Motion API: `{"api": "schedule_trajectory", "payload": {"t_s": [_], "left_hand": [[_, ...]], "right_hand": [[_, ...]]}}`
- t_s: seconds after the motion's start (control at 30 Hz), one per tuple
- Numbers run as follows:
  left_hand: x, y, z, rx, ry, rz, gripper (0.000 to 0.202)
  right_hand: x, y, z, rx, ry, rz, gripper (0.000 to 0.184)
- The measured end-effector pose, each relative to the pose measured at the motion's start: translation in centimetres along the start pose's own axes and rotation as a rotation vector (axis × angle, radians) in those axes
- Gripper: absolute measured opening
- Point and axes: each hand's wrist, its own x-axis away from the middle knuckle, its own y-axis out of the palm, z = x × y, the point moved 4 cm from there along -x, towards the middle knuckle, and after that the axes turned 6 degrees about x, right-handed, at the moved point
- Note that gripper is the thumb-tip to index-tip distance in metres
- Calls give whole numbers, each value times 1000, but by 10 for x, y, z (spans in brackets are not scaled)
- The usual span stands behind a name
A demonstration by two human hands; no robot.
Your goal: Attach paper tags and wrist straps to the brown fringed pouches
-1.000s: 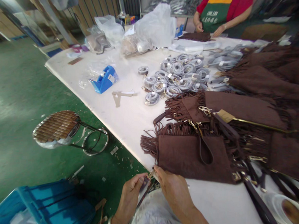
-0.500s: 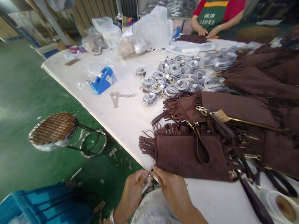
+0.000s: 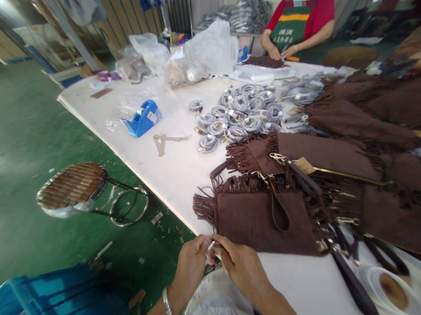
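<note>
At the table's near edge, my left hand (image 3: 192, 261) and my right hand (image 3: 243, 265) meet with their fingertips pinched together. Between them is a small shiny metal piece (image 3: 211, 245), largely covered by the fingers; I cannot make out its exact kind. Just beyond my fingers lies a brown fringed bag (image 3: 249, 216), flat on the table, a looped wrist strap (image 3: 281, 215) resting across it. Behind it, a second brown fringed bag (image 3: 323, 151) carries gold-coloured clasps and a tan tag (image 3: 304, 165).
Coiled grey straps (image 3: 241, 104) are piled mid-table near a blue tape dispenser (image 3: 143, 118). More brown bags lie right, with a tape roll (image 3: 394, 291) at the near corner. A stool (image 3: 73, 188) and blue crate (image 3: 59, 297) stand left. A co-worker (image 3: 295, 31) works across the table.
My hands stay together at the table edge, the fingers shifted slightly around the small metal piece. The view has shifted a little. The co-worker's hands have moved over the brown item there.
</note>
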Motion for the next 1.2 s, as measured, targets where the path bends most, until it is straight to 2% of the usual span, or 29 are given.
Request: {"api": "schedule_trajectory", "payload": {"t_s": [0.17,0.37,0.47,0.57,0.63,0.77,1.2], "left_hand": [[-2,1,4,60,-22,6,39],[-3,3,-2,240,-81,-38,38],[1,2,-9,408,-156,-87,38],[7,3,-8,544,-141,-171,45],[9,2,-9,509,-119,-141,44],[8,2,-12,301,-137,-22,26],[5,13,-2,255,-145,-130,20]], "right_hand": [[-3,-3,-6,-43,43,-8,25],[-7,4,-10,32,67,117,28],[-8,5,-9,86,64,93,27],[-11,6,-7,147,52,48,25],[-13,7,-6,179,48,33,24],[-15,9,-4,204,53,31,22],[-11,-4,2,52,-49,-89,29]]}}
